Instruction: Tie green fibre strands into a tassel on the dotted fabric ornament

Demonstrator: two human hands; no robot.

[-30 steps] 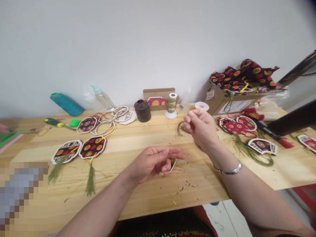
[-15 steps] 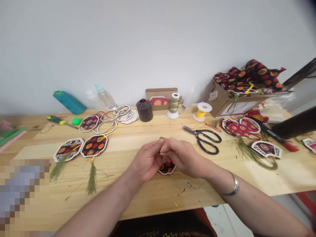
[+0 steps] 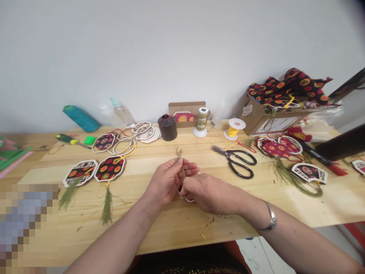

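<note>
Both hands meet over the middle of the wooden table (image 3: 171, 228). My left hand (image 3: 167, 182) pinches a small bundle of green threads (image 3: 179, 154), whose frayed end sticks up above the fingers. My right hand (image 3: 205, 194) is closed just below it, fingers pressed at the base of the bundle and over a small ornament (image 3: 188, 199), of which only a white edge shows. A silver bracelet (image 3: 270, 220) is on my right wrist.
Black scissors (image 3: 238, 160) lie right of the hands, near a yellow thread spool (image 3: 234, 128). Finished fan ornaments with green tassels (image 3: 110, 169) lie at left. A dark spool (image 3: 168, 127), a gold spool (image 3: 201, 121) and a cardboard box of patterned fabric (image 3: 273, 110) stand behind.
My right hand came back from the far right to meet the left. Since then the green thread bundle has risen above the left fingers and the right hand has dropped over the ornament.
</note>
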